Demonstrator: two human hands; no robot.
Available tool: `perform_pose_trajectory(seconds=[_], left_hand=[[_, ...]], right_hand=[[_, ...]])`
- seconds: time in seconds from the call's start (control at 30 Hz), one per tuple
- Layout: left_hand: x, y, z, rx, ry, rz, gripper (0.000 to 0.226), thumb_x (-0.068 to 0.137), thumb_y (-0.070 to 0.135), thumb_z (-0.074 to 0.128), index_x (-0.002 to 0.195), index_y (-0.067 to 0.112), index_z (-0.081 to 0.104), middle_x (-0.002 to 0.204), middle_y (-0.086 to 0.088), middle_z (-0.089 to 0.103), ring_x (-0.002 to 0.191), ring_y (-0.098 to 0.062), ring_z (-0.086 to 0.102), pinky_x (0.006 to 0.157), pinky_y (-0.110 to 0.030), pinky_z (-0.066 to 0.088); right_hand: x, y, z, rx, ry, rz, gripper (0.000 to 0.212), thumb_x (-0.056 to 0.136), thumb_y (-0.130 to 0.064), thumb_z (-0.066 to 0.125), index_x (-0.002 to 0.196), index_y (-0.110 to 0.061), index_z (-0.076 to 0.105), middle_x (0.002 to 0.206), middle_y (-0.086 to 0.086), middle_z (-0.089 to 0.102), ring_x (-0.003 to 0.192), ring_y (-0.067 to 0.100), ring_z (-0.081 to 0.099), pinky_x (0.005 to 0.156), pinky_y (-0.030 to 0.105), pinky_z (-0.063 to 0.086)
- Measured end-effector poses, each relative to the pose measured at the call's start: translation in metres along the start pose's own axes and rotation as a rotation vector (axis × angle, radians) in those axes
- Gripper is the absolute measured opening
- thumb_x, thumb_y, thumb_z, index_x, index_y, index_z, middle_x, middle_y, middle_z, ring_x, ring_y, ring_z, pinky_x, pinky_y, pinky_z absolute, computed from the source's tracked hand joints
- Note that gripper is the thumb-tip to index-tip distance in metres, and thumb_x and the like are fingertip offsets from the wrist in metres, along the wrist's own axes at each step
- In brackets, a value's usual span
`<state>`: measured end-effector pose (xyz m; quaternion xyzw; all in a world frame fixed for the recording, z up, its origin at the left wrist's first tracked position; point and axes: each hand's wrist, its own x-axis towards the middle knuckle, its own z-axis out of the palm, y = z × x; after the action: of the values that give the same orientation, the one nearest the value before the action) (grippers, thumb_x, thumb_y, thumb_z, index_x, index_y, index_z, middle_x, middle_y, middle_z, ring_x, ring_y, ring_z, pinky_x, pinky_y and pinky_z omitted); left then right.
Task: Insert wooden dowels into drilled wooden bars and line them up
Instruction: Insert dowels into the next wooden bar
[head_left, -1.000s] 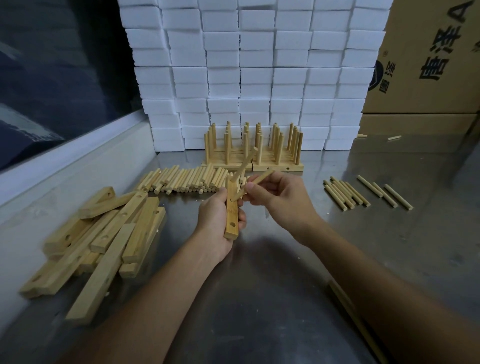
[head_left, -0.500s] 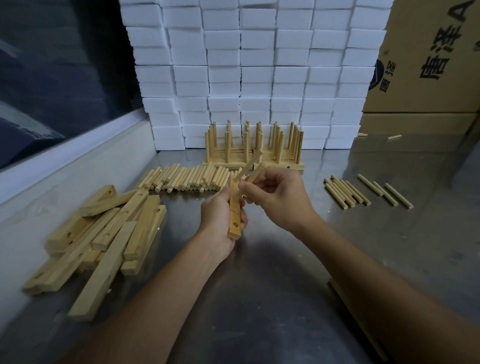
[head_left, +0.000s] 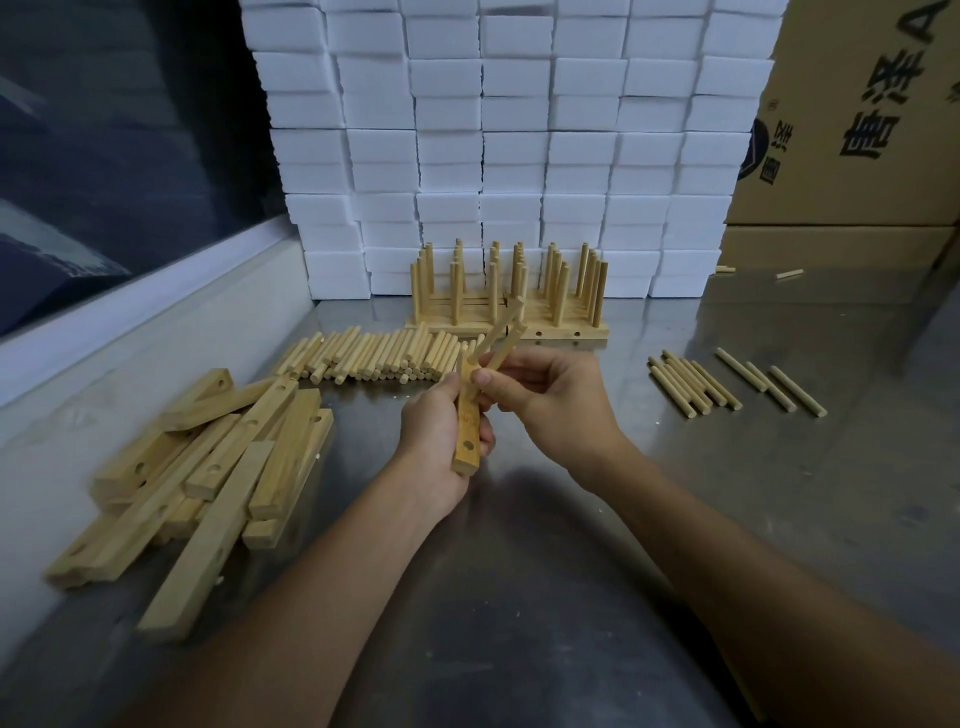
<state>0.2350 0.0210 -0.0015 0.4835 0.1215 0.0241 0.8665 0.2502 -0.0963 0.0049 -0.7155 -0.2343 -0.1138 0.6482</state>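
Now lifted slightly toward 12 o'clock, left hand gripping drilled bar mid-table, right hand pinching two dowels, one nearly seated at its top hole, lower hole empty

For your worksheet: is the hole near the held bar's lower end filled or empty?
Empty: the hole in the bar held by the left hand shows dark, with no dowel.

Workshop: steel bench, stacked cartons.
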Motion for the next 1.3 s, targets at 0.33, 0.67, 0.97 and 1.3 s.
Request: perform_pose_trajectory(seconds=[0.33,0.67,0.97,1.3], left_hand=[[0.0,-0.001,0.003,0.023,0.03,-0.017,0.026,0.104,0.02,0.043,0.111,0.002,0.061,0.059,-0.007,0.054,0.034,-0.012,0.042,0.033,-0.016,0.029],[0.003,0.002,0.0,-0.005,0.044,-0.067,0.027,0.104,0.017,0.041,0.094,0.003,0.061,0.071,-0.009,0.057,0.038,-0.011,0.044,0.033,-0.019,0.033],[0.004,0.005,0.0,-0.056,0.067,-0.104,0.03,0.106,0.019,0.036,0.094,0.003,0.058,0.067,-0.008,0.054,0.04,-0.012,0.045,0.034,-0.018,0.034],[0.001,0.006,0.002,-0.047,0.066,-0.11,0.035,0.106,0.021,0.037,0.086,0.001,0.058,0.059,-0.007,0.055,0.037,-0.012,0.047,0.033,-0.019,0.035]], right_hand=[[0.001,0.001,0.008,-0.042,0.099,0.009,0.014,0.082,-0.007,0.078,0.092,0.003,0.075,0.077,0.009,0.075,0.065,0.01,0.071,0.065,0.022,0.059],[-0.001,0.006,-0.001,-0.105,0.107,-0.038,0.025,0.098,-0.024,0.06,0.09,-0.006,0.075,0.078,0.005,0.074,0.071,0.015,0.07,0.062,0.022,0.054],[0.009,0.035,-0.025,-0.881,-0.078,0.168,0.047,0.101,-0.051,0.043,0.142,-0.029,0.048,0.145,0.0,0.049,0.135,0.022,0.042,0.111,0.051,0.034],[0.013,0.044,-0.017,-1.144,-0.296,0.176,0.055,0.099,-0.064,0.019,0.141,-0.038,0.044,0.152,-0.009,0.042,0.14,0.023,0.035,0.108,0.055,0.02]])
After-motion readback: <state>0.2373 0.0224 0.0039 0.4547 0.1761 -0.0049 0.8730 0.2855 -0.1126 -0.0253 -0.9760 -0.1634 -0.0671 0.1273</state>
